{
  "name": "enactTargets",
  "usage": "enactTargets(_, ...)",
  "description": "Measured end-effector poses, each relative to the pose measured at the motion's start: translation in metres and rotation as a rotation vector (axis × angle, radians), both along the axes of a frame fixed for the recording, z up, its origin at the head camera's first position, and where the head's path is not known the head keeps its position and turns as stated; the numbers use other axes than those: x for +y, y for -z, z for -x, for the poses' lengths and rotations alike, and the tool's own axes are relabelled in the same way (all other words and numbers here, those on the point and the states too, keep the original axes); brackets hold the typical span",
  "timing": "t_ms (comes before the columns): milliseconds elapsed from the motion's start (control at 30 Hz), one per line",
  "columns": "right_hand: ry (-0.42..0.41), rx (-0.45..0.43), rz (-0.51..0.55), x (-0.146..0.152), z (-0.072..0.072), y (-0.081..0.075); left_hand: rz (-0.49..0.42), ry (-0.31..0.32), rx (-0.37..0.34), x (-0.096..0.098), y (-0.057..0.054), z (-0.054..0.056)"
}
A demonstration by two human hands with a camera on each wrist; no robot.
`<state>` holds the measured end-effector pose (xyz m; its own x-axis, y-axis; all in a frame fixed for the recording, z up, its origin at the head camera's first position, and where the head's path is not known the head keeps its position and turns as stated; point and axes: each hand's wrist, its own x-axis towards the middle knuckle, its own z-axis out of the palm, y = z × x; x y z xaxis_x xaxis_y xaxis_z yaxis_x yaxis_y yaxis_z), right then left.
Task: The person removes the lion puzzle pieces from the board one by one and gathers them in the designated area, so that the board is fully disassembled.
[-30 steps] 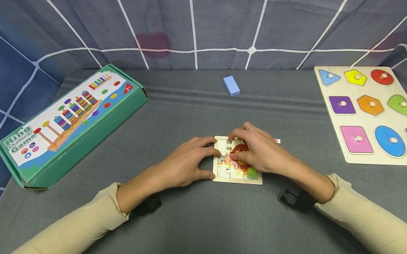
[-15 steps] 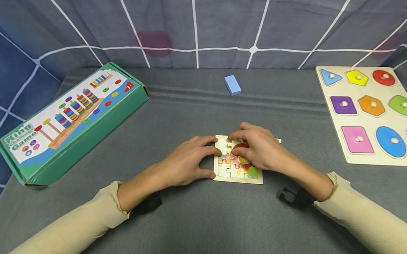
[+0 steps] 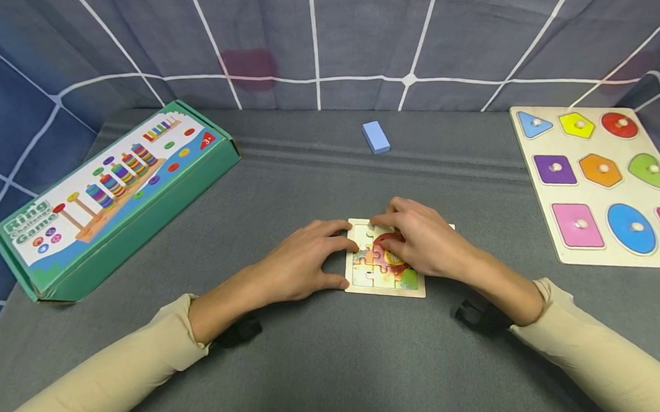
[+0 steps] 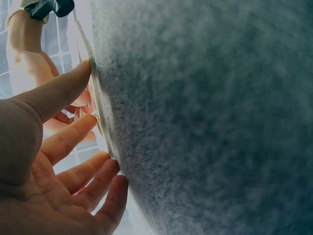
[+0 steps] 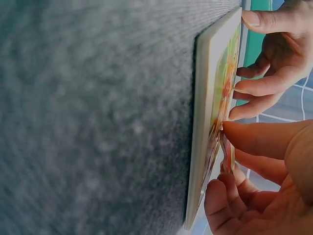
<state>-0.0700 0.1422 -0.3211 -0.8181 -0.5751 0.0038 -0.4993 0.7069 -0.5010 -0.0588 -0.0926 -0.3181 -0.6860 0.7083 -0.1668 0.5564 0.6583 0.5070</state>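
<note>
A small wooden-framed jigsaw puzzle [image 3: 386, 294] lies on the grey cloth, with picture pieces in red, green and cream. My left hand [image 3: 302, 262] rests at its left side, thumb at the near-left corner and fingertips on the frame and pieces, fingers fairly straight. Over the upper right part is my right hand [image 3: 429, 238]. In the right wrist view, thumb and fingers pinch a puzzle piece [image 5: 227, 152], tilted close over the board. From the head view this piece is mostly hidden by the hand. The left wrist view sees the puzzle only edge-on.
A green ring game box [image 3: 156, 206] stands at the left. Farther back lies a blue block [image 3: 375, 137]. On the right is a peg puzzle board [image 3: 578, 193] with coloured shapes. A small white-edged piece [image 3: 452, 226] shows behind the right hand. A checked curtain [image 3: 355, 43] hangs at the back.
My right thumb and fingers have shifted slightly right and away over the puzzle, uncovering more of the red picture. The left hand stays in place at the frame.
</note>
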Motion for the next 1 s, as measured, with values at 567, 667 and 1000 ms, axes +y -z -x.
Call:
enactTargets(567, 0.019, -0.031, -0.004, 0.0030, 0.0009, -0.0026, 0.000, -0.004, -0.003, 0.0009, -0.0013, -0.0003)
enactTargets(667, 0.035, -0.036, -0.015, 0.0036, 0.0009, -0.0023, -0.001, -0.004, -0.006, 0.0008, -0.0015, -0.0004)
enactTargets(1000, 0.015, -0.058, -0.039, 0.0024, -0.0020, -0.0013, -0.001, -0.006, -0.003, 0.0002, -0.0007, -0.0004)
